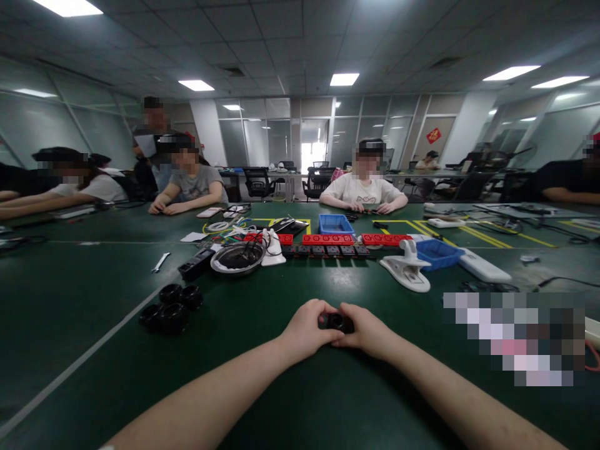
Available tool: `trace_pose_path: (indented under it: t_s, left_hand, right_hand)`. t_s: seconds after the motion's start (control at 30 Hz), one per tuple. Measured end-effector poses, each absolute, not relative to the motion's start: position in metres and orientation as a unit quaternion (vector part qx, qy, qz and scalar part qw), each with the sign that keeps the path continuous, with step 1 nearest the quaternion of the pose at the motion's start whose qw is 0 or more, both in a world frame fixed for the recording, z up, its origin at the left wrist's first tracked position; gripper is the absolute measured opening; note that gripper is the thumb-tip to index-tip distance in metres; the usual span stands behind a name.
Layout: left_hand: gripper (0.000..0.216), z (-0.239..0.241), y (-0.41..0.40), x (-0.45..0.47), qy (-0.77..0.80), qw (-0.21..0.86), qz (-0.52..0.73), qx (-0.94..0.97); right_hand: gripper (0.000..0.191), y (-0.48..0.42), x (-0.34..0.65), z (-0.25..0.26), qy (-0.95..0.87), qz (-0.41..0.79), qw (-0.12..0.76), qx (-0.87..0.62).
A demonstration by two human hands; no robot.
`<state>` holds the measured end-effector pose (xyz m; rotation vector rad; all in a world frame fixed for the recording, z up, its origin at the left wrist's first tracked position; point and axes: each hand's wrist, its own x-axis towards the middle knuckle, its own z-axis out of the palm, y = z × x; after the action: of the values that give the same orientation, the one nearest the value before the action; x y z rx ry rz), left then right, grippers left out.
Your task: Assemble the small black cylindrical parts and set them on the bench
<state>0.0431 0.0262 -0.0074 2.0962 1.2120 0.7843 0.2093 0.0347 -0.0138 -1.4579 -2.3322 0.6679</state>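
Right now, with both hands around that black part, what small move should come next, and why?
Probably loosen the right hand slightly while the left hand supports the black part: both hands enclose its sides, hiding much of it, so its state is hard to judge.

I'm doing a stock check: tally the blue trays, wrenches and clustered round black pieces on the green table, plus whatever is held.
Blue trays: 2
Wrench: 1
Clustered black pieces: 4
Dark piece between left hand and right hand: 1
Total: 8
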Motion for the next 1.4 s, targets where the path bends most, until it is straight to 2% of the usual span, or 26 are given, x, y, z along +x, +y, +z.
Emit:
trace_pose_path:
  t_s: [0.07,0.13,0.3,0.43,0.57,0.77,0.93,1.03,1.17,1.3,1.4]
  left_hand:
    - [0.029,-0.009,0.024,0.045,0.481,0.28,0.304,0.773]
    - [0.028,-0.009,0.024,0.045,0.48,0.276,0.302,0.776]
    - [0.03,-0.004,0.032,0.037,0.416,0.305,0.268,0.814]
    - [0.032,-0.003,0.036,0.033,0.385,0.327,0.26,0.823]
    - [0.032,-0.004,0.035,0.033,0.383,0.326,0.266,0.823]
    - [0.029,-0.006,0.032,0.039,0.417,0.318,0.267,0.808]
    - [0.027,-0.01,0.027,0.046,0.473,0.284,0.285,0.784]
    - [0.026,-0.008,0.025,0.047,0.477,0.267,0.288,0.786]
    - [0.026,-0.004,0.027,0.043,0.451,0.286,0.268,0.802]
    - [0.028,-0.003,0.033,0.037,0.409,0.312,0.245,0.822]
    - [0.029,-0.005,0.034,0.035,0.394,0.321,0.248,0.824]
  right_hand:
    - [0.035,0.03,0.203,-0.016,-0.809,0.155,0.16,-0.543]
    - [0.037,0.027,0.201,-0.017,-0.81,0.129,0.162,-0.548]
    - [0.045,0.028,0.213,-0.009,-0.837,0.253,0.174,-0.452]
    - [0.027,0.035,0.222,-0.006,-0.826,0.359,0.164,-0.402]
    - [0.021,0.04,0.224,-0.009,-0.815,0.375,0.163,-0.41]
    - [0.03,0.037,0.219,-0.014,-0.815,0.317,0.156,-0.46]
    - [0.034,0.027,0.203,-0.018,-0.808,0.149,0.149,-0.551]
    - [0.036,0.024,0.199,-0.017,-0.812,0.112,0.151,-0.552]
    - [0.041,0.027,0.209,-0.009,-0.839,0.214,0.164,-0.472]
    - [0.025,0.034,0.22,-0.006,-0.82,0.366,0.158,-0.41]
    - [0.021,0.038,0.223,-0.009,-0.8,0.395,0.166,-0.419]
